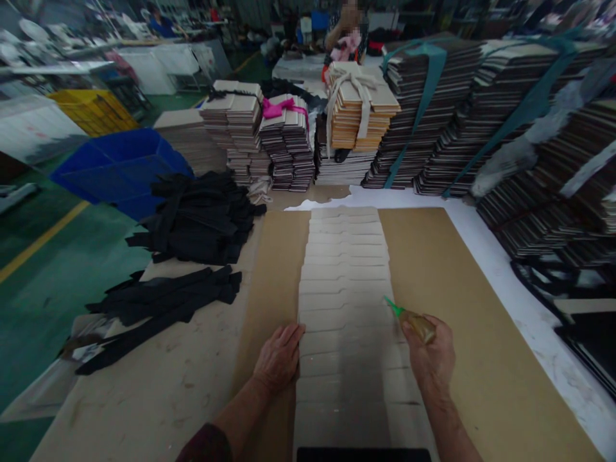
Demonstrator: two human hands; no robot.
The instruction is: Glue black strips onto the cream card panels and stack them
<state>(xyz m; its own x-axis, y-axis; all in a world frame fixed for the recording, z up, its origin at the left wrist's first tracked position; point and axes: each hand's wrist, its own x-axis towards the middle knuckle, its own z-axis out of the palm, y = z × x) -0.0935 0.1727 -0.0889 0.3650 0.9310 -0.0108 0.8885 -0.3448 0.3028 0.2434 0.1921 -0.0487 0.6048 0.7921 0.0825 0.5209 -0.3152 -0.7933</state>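
A long row of overlapping pale grey board pieces [344,314] runs up the middle of a brown sheet [423,256]. My right hand [436,353] is wrapped around a squeeze bottle [419,326] holding yellowish-brown contents. Its green nozzle [393,306] points up and left over the right edge of the row. At the row's left edge, my left hand [280,353] lies with its fingers stretched out, fingertips touching the boards. It holds nothing that I can see. A black edge [363,454] shows at the bottom, its kind unclear.
Piles of black strips [197,218] lie on the table's left. Tied stacks of boards [360,109] line the back, and tall dark stacks [447,109] rise at the right. Beyond the left edge are a blue crate [120,167] and a yellow crate [94,110]. A person [347,35] is behind the stacks.
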